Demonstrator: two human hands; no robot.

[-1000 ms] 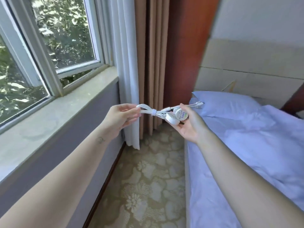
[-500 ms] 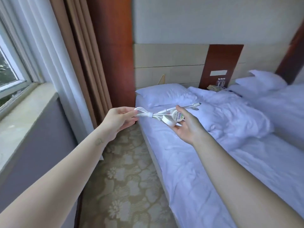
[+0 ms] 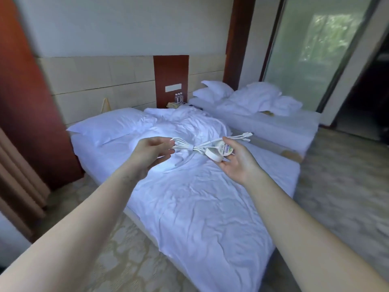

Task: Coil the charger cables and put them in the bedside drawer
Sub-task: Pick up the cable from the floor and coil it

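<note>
The charger cable [image 3: 195,146] is already gathered into a white bundle, cinched near its middle by a small strap [image 3: 190,147] and held in the air over the near bed [image 3: 210,207], stretched between both hands. Its round puck [image 3: 219,151] lies in the upturned right hand [image 3: 237,160], with the thumb pressed on top and the fingers curled under, so that end is firmly gripped. The connector tips [image 3: 248,134] poke out free beyond that hand. The looped end reaches the fingertips of the left hand [image 3: 151,151], but blur makes it impossible to tell whether they pinch the loops or only touch them. If the left hand is loose, the loops may sag, leaving the single strap to keep the coil together, and it could slide off. The free tips could also snag on the way into a drawer. No drawer is visible; the bedside stand [image 3: 174,105], with bottles [image 3: 178,98] on it, sits well apart between the two beds, and opening it will probably need one hand freed.
</note>
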